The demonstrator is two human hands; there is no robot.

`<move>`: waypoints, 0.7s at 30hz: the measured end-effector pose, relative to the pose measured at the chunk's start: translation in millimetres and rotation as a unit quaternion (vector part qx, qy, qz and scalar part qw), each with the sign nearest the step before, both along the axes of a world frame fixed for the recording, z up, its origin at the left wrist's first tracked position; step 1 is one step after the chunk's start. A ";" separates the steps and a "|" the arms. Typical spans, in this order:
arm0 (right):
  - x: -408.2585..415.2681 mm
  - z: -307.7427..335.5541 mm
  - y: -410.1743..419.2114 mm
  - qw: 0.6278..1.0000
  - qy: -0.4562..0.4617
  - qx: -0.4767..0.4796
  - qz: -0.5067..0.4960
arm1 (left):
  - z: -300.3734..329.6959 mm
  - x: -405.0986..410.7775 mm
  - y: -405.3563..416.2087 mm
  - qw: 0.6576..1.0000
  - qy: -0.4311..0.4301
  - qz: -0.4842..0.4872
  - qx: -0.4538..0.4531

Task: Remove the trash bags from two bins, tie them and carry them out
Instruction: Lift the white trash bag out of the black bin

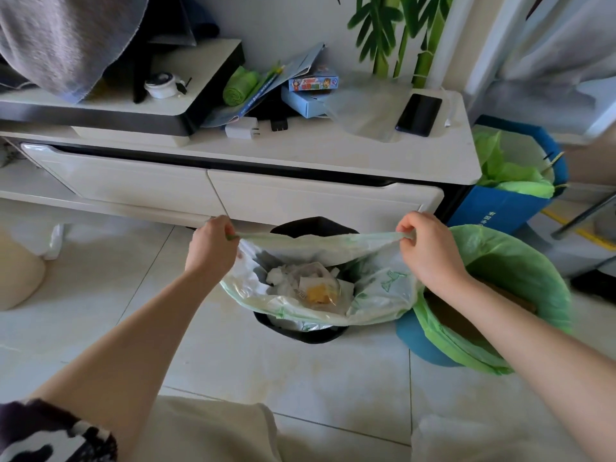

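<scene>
We see 3 bins | black bin (301, 333) holds a pale green bag (380, 295) of crumpled paper and wrappers | round blue bin (416, 341) beside it, green liner (520, 258) | blue box bin (493, 211) behind | bag mouth faces up, rim stretched left-right | left hand (211, 246) and right hand (428, 248) fingers pinch the rim ends.

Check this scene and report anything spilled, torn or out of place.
Nothing stands out. Both hands, left hand and right hand, stretch the pale green bag open over the black bin; the rubbish sits inside, none on the floor tiles.
</scene>
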State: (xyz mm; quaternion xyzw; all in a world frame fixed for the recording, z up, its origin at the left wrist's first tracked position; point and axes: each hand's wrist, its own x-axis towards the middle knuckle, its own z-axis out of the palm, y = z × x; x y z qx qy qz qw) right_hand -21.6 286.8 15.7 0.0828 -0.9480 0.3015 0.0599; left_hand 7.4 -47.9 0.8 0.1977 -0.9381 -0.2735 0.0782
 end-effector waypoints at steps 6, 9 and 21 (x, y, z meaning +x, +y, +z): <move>18.7 -3.5 17.9 0.953 -0.292 -0.061 -0.051 | 4.9 25.9 -10.6 0.961 -0.153 0.090 0.212; 32.0 -6.6 18.1 0.901 -0.420 -0.094 -0.049 | 4.4 45.6 -10.6 0.913 -0.306 0.048 0.265; 29.6 25.2 -7.8 0.878 -0.332 -0.331 -0.097 | 18.5 35.4 -6.4 0.896 -0.099 0.094 0.423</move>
